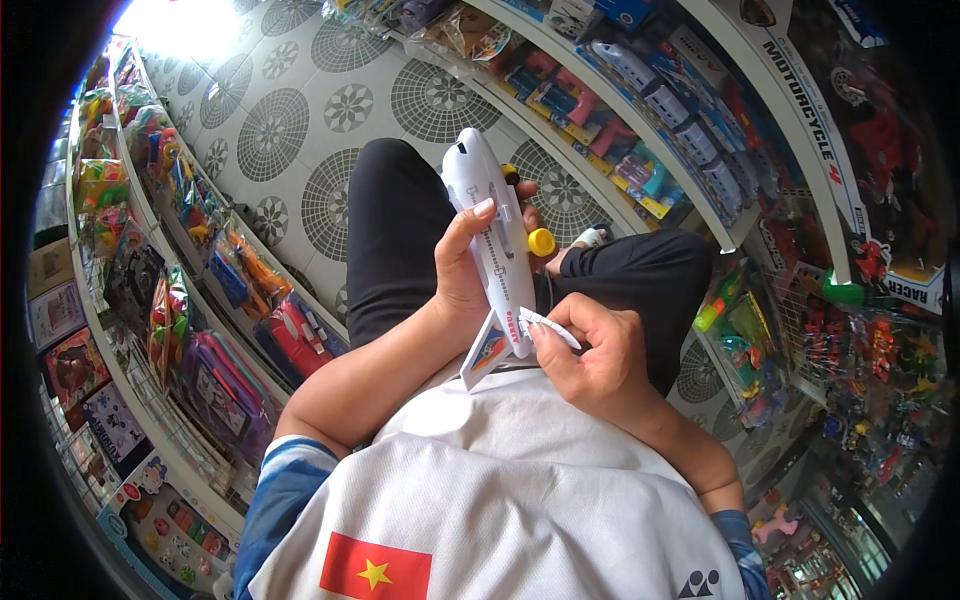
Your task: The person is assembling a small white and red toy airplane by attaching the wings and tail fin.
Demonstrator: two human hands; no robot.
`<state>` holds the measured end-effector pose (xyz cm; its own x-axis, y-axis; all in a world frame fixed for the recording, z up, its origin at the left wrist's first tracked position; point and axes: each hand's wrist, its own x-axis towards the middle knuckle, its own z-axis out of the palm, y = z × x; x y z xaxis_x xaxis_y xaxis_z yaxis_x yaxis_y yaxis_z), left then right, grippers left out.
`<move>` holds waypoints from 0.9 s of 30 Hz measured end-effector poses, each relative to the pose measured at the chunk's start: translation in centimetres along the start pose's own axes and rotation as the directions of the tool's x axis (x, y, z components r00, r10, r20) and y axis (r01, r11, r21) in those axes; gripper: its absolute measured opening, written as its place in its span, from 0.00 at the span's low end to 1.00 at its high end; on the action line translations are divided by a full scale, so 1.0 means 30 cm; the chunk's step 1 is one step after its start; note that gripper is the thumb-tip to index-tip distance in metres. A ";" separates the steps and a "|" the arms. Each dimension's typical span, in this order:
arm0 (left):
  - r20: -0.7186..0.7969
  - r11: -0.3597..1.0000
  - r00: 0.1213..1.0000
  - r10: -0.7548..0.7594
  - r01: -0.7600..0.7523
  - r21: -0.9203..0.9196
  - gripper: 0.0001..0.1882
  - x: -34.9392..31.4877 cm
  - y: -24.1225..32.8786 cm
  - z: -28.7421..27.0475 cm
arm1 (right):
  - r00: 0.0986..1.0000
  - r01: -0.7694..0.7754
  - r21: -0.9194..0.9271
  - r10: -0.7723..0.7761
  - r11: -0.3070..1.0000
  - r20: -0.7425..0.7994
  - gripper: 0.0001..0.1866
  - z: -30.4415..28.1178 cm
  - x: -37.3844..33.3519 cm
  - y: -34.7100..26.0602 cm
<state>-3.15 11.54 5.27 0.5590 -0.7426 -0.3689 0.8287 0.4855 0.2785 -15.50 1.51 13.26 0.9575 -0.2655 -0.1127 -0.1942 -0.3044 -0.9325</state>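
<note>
A white toy airplane lies across my lap, nose pointing away from me and its tail close to my shirt. My left hand is wrapped round its body, thumb on top and fingertips showing on the far side. Yellow wheels stick out at the plane's right. The tail fin, with a coloured print, points toward my lower left. At the tail, my right hand pinches a small white tail wing between thumb and fingers. Whether that piece is fully joined to the body, I cannot tell.
Shelves of packaged toys run along my left. On my right, more shelves hold boxed and bagged toys, including a large motorcycle toy box. Patterned tiles cover the floor ahead. My legs are bent under the plane.
</note>
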 end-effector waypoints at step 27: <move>-0.192 0.933 0.981 0.030 0.041 0.356 0.29 -0.033 0.035 0.064 | 0.951 -0.243 -0.092 0.256 0.966 0.173 0.10 -0.033 0.028 -0.052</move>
<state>-2.89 11.91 7.63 0.5788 -0.6251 -0.5236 0.7866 0.2585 0.5608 -14.60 0.84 14.95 0.8980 -0.1725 -0.4048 -0.4397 -0.3136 -0.8417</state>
